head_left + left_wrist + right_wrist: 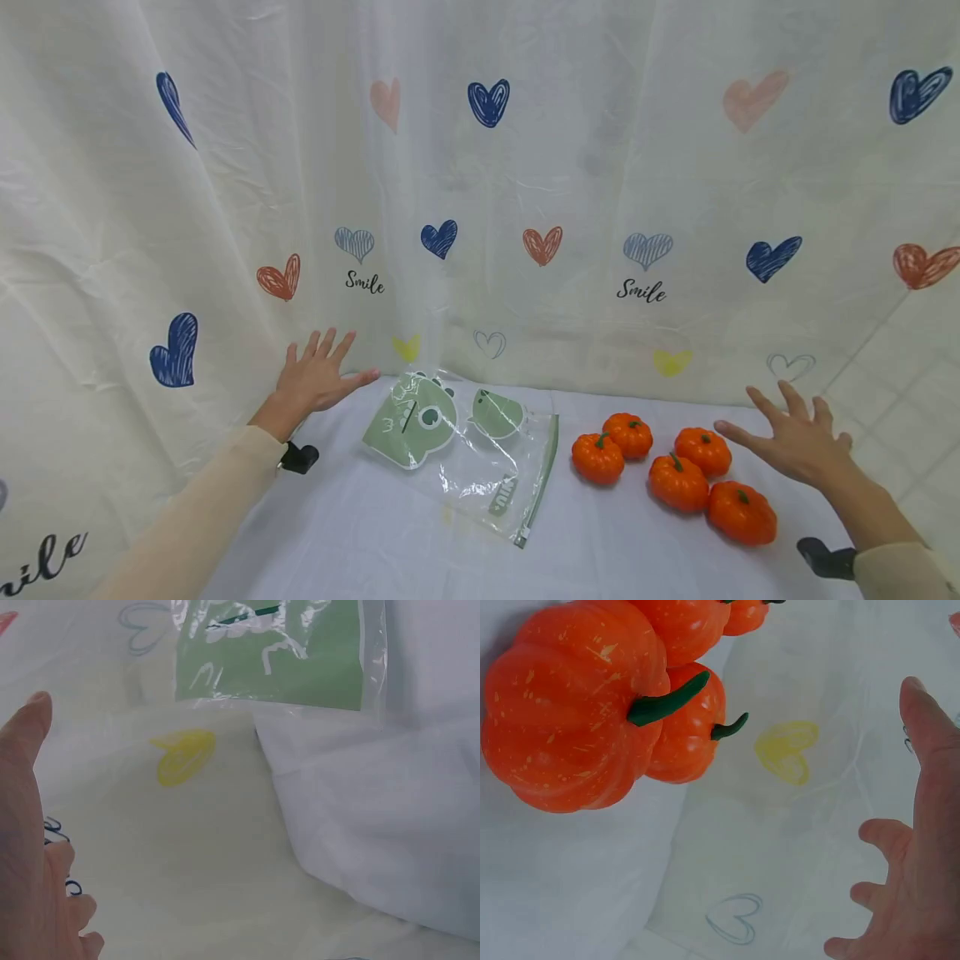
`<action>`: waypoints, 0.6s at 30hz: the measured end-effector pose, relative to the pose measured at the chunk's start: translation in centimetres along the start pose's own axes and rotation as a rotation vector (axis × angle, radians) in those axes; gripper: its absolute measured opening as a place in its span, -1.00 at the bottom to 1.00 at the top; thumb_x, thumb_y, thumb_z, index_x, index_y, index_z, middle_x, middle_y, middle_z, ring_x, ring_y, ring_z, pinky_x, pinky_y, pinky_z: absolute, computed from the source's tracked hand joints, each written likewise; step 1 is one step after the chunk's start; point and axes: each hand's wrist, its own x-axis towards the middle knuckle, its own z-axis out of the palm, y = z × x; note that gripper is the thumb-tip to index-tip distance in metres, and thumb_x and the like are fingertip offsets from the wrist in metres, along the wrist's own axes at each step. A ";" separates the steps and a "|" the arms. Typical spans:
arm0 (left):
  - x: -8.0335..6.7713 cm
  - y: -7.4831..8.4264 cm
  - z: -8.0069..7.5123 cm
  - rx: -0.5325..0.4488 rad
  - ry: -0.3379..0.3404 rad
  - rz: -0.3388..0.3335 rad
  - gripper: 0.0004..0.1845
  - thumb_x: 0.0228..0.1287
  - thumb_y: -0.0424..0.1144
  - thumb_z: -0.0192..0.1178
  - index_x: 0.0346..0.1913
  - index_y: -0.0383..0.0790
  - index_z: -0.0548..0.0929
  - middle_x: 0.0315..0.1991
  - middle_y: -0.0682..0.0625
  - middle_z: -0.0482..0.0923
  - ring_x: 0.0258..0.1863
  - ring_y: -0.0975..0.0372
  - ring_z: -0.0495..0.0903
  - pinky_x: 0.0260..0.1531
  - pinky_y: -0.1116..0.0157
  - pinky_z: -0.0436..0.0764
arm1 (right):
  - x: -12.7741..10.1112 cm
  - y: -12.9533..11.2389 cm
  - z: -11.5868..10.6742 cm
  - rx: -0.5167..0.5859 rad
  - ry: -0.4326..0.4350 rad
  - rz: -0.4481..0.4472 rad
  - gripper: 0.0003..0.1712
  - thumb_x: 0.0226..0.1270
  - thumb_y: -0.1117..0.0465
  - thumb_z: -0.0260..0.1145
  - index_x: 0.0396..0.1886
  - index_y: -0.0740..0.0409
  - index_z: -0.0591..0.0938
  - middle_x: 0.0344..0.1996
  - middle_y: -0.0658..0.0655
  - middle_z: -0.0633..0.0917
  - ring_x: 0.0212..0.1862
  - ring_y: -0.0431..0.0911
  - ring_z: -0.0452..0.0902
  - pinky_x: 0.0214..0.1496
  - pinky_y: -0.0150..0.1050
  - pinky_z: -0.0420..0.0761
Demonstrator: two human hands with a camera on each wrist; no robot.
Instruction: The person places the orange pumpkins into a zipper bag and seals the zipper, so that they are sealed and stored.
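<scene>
Left hand (315,379) – fingers spread, empty, near the zip bag (465,442) | right hand (798,437) – spread, empty, beside the pumpkins (675,471) | grip one pumpkin squarely; steady the bag's mouth.

The head view looks forward and down across the white cloth-covered table (375,533) toward the heart-printed white curtain (525,167). Both wrist views sit close: left faces the clear green-printed zip bag (277,652), right the orange toy pumpkins (577,720); head shares both.

The right-wrist view's top edge cuts off two pumpkins (705,622).
</scene>
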 end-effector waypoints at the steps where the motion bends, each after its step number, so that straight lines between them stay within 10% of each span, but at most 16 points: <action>1: 0.0 0.0 0.0 0.000 -0.001 0.002 0.12 0.27 0.58 -0.13 0.66 -0.12 -0.03 0.65 -0.34 -0.17 0.62 -0.29 -0.23 0.49 -0.38 -0.33 | -0.1 -0.1 0.0 -0.001 -0.002 -0.002 0.31 0.26 -0.59 0.04 0.58 0.35 -0.03 0.47 0.67 -0.31 0.38 0.79 -0.53 0.10 0.82 -0.28; 18: -1.2 0.0 0.9 0.024 0.003 0.019 0.14 0.25 0.60 -0.13 0.67 -0.09 -0.03 0.66 -0.32 -0.16 0.63 -0.28 -0.22 0.49 -0.38 -0.32 | -1.3 -1.3 0.8 -0.057 0.025 -0.055 0.28 0.26 -0.59 0.06 0.59 0.31 0.05 0.49 0.65 -0.20 0.40 0.76 -0.44 0.12 0.80 -0.23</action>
